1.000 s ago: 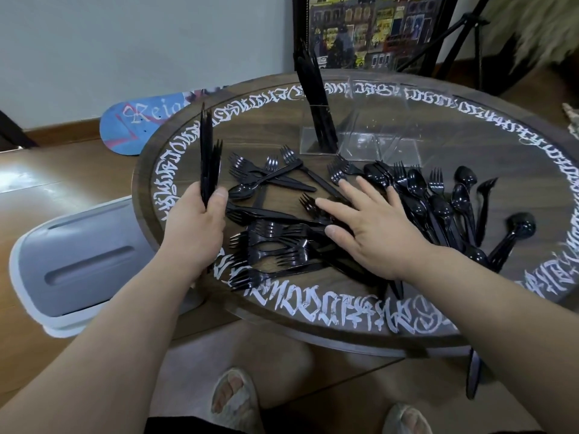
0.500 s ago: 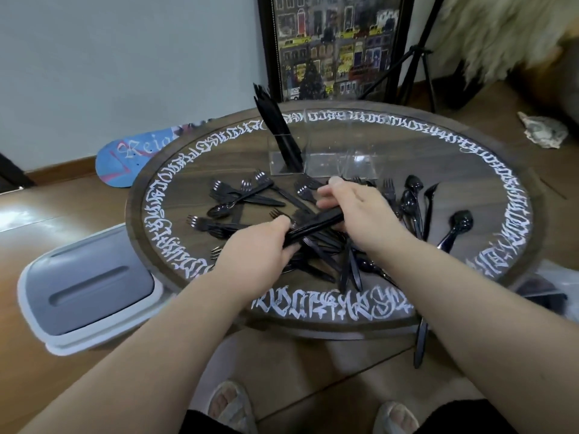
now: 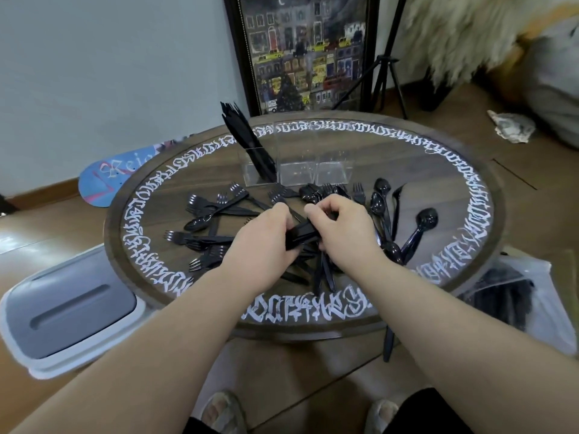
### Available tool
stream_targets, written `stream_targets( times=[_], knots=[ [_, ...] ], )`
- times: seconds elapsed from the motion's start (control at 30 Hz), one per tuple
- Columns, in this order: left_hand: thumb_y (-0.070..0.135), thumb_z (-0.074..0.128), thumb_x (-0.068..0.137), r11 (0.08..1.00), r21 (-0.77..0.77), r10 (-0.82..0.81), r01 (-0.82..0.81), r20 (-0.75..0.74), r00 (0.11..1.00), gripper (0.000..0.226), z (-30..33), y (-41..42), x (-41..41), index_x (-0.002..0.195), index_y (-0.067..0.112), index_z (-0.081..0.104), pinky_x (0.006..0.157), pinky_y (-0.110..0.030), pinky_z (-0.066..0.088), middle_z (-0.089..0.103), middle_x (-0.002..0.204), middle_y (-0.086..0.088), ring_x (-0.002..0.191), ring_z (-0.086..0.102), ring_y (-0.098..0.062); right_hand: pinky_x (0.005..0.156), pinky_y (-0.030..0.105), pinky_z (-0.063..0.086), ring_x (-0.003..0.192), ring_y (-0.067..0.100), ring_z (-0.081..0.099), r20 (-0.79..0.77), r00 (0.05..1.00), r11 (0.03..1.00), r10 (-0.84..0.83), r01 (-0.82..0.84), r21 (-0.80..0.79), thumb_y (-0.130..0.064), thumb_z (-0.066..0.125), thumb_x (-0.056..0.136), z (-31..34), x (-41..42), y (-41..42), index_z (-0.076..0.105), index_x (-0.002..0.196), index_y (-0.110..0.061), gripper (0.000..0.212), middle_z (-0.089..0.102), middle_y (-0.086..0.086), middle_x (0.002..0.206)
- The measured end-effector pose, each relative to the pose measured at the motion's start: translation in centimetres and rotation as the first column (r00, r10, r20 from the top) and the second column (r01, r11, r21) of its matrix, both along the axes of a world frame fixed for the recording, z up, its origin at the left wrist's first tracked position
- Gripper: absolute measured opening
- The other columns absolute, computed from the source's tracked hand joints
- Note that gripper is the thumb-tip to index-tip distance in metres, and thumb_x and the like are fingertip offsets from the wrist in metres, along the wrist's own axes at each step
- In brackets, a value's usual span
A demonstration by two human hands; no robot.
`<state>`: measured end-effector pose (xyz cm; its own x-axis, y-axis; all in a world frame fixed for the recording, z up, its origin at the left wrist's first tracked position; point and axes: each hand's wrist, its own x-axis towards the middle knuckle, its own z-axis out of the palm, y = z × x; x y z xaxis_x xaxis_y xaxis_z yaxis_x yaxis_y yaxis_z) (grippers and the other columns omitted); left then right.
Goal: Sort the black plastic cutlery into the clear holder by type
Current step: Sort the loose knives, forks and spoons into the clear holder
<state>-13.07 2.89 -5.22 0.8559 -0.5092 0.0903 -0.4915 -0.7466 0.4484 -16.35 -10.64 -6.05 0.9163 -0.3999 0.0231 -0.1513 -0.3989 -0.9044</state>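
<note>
A bundle of black knives (image 3: 302, 233) lies level between my two hands over the middle of the round table (image 3: 463, 170). My left hand (image 3: 261, 242) grips its near end and my right hand (image 3: 341, 230) grips its far end. Loose black forks (image 3: 206, 245) lie to the left and black spoons (image 3: 419, 223) to the right. The clear holder (image 3: 297, 166) stands at the back; its left compartment holds upright black knives (image 3: 247, 142), and its two other compartments look empty.
A grey lidded bin (image 3: 62, 311) stands at the table's left on the floor. A skateboard (image 3: 112, 173) and a framed picture (image 3: 307, 54) lean on the wall. A plastic bag (image 3: 517, 296) lies at the right, beside a tripod (image 3: 385, 73).
My left hand brought its knife bundle from upright at the table's left to the middle and laid it level. My right hand left the pile and took hold of the bundle's other end.
</note>
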Motion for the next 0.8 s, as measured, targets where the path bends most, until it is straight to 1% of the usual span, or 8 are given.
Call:
stream_targets(
  times=[0.07, 0.23, 0.4, 0.47, 0.57, 0.67, 0.77, 0.8],
  knots=[
    [0.027, 0.072, 0.08, 1.0, -0.028, 0.008, -0.008, 0.0, 1.0, 0.036, -0.1, -0.2, 0.0, 0.088, 0.019, 0.038, 0.063, -0.027, 0.03, 0.047, 0.08, 0.01, 0.075, 0.045, -0.015, 0.049, 0.025, 0.046, 0.055, 0.016, 0.058, 0.003, 1.0, 0.989, -0.028, 0.027, 0.143, -0.036, 0.062, 0.087, 0.0, 0.0, 0.2, 0.056, 0.068, -0.021, 0.025, 0.059, -0.004, 0.065],
    [0.044, 0.074, 0.076, 0.998, 0.062, 0.003, 0.0, -0.049, 0.999, 0.042, -0.2, -0.2, 0.3, 0.083, 0.021, 0.039, 0.054, -0.025, 0.03, 0.048, 0.068, 0.012, 0.063, 0.046, -0.008, 0.062, 0.026, 0.041, 0.061, 0.009, 0.051, 0.017, 1.0, 0.999, -0.012, 0.013, -0.035, -0.029, 0.07, 0.08, -0.3, 0.4, -0.6, 0.062, 0.063, -0.016, 0.023, 0.058, -0.008, 0.06],
    [0.052, 0.066, 0.08, 0.971, 0.229, -0.038, 0.061, -0.105, 0.994, 0.03, 0.0, 1.3, 1.3, 0.086, 0.028, 0.049, 0.068, -0.031, 0.047, 0.06, 0.079, 0.01, 0.079, 0.059, -0.016, 0.058, 0.033, 0.037, 0.048, 0.015, 0.043, -0.029, 0.993, 0.971, -0.115, 0.118, 0.209, -0.04, 0.071, 0.068, -1.5, 0.8, -1.8, 0.061, 0.057, -0.021, 0.024, 0.051, -0.009, 0.045],
    [0.051, 0.062, 0.084, 0.963, 0.261, -0.029, 0.061, -0.123, 0.992, 0.025, -0.2, 2.2, 1.5, 0.089, 0.029, 0.05, 0.07, -0.031, 0.048, 0.061, 0.082, 0.008, 0.08, 0.06, -0.017, 0.055, 0.031, 0.038, 0.046, 0.016, 0.042, -0.052, 0.987, 0.957, -0.15, 0.158, 0.245, -0.036, 0.073, 0.073, -1.4, 0.5, -2.7, 0.059, 0.055, -0.02, 0.028, 0.05, -0.006, 0.047],
    [0.044, 0.064, 0.085, 0.984, 0.176, -0.025, 0.04, -0.088, 0.996, 0.023, -0.8, 2.4, 1.2, 0.091, 0.025, 0.052, 0.072, -0.03, 0.045, 0.06, 0.084, 0.007, 0.082, 0.057, -0.016, 0.047, 0.026, 0.042, 0.043, 0.014, 0.046, -0.076, 0.994, 0.959, -0.084, 0.101, 0.265, -0.028, 0.07, 0.084, -1.4, 0.3, -2.7, 0.058, 0.061, -0.017, 0.028, 0.055, 0.001, 0.055],
    [0.038, 0.07, 0.081, 0.998, 0.053, 0.02, -0.017, -0.052, 0.998, 0.024, -0.9, 1.9, 1.0, 0.088, 0.024, 0.053, 0.071, -0.026, 0.04, 0.057, 0.084, 0.009, 0.083, 0.054, -0.013, 0.048, 0.027, 0.045, 0.043, 0.01, 0.051, -0.122, 0.992, 0.98, -0.013, 0.037, 0.198, -0.033, 0.067, 0.085, -1.5, 0.3, -2.4, 0.057, 0.065, -0.017, 0.028, 0.057, -0.002, 0.055],
    [0.047, 0.067, 0.082, 0.996, 0.075, -0.047, 0.058, -0.136, 0.99, 0.029, -0.9, 1.7, 0.9, 0.097, 0.026, 0.055, 0.076, -0.029, 0.047, 0.063, 0.088, 0.01, 0.084, 0.059, -0.011, 0.057, 0.031, 0.043, 0.054, 0.014, 0.05, -0.113, 0.994, 0.999, 0.007, -0.001, 0.051, -0.035, 0.068, 0.083, -1.4, 0.6, -3.0, 0.06, 0.069, -0.019, 0.023, 0.057, -0.005, 0.062],
    [0.051, 0.062, 0.084, 0.992, 0.093, -0.069, 0.084, -0.154, 0.986, 0.03, -0.8, 1.6, 0.8, 0.099, 0.026, 0.054, 0.074, -0.031, 0.048, 0.063, 0.087, 0.008, 0.082, 0.06, -0.013, 0.058, 0.031, 0.043, 0.056, 0.014, 0.051, -0.084, 0.996, 0.997, -0.009, 0.016, 0.079, -0.034, 0.07, 0.082, -0.9, 0.8, -3.0, 0.062, 0.079, -0.019, 0.017, 0.059, -0.004, 0.068]
  ],
)
